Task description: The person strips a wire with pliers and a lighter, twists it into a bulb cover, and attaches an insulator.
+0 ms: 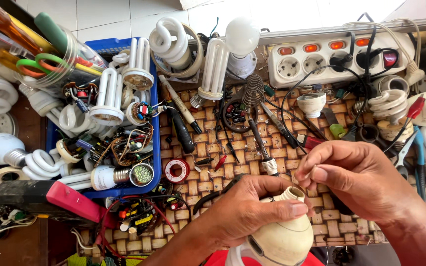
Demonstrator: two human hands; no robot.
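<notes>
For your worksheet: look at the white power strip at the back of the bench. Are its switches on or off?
On, as far as shown: the power strip has four small orange switches glowing and a red one at its right end; two plugs sit in its sockets.

A small lamp-repair workshop: a woven tabletop point(213, 148) crowded with spiral bulbs point(171, 42), bare circuit boards point(129, 143), screwdrivers point(6, 24), solder wire point(177, 170) and a switched power strip point(331, 59).
</notes>
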